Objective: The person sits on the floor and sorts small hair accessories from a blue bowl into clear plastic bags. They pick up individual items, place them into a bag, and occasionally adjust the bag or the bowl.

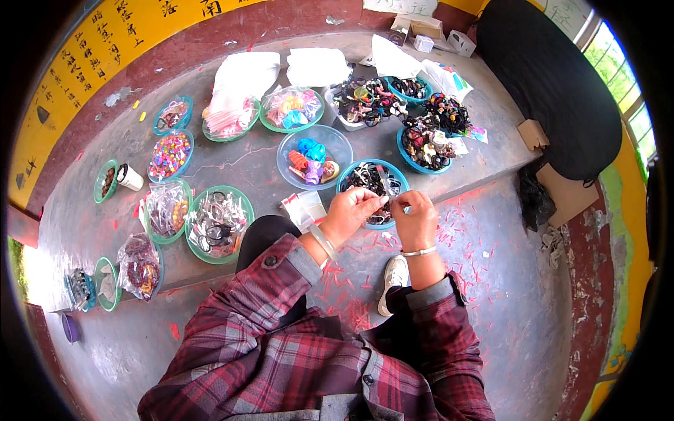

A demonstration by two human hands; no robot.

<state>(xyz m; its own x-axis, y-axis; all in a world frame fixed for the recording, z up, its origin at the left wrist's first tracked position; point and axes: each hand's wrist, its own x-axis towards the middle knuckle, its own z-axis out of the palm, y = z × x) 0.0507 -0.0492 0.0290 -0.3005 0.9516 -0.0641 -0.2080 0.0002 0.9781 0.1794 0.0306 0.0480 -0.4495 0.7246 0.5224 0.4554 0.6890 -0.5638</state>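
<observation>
Both hands are raised in front of me, close together, over the near rim of a blue basket [342,177] filled with black hair ties and small light pieces [361,179]. My left hand [349,212] is closed, thumb and forefinger pinched at a small whitish bit too tiny to name. A short gap to its right, my right hand [417,223] is also closed, fingertips pressed together; what they hold is hidden or too small to make out. A pale, clear-looking strip [388,184] shows just above the fingertips.
Several green and blue baskets stand on the grey ledge: beads [170,154], bagged hair ties [220,219], colourful pieces [314,163], dark hair ties [366,100]. A white cup [129,177] lies at the left. Red scraps [351,302] litter the floor around my shoe [394,279].
</observation>
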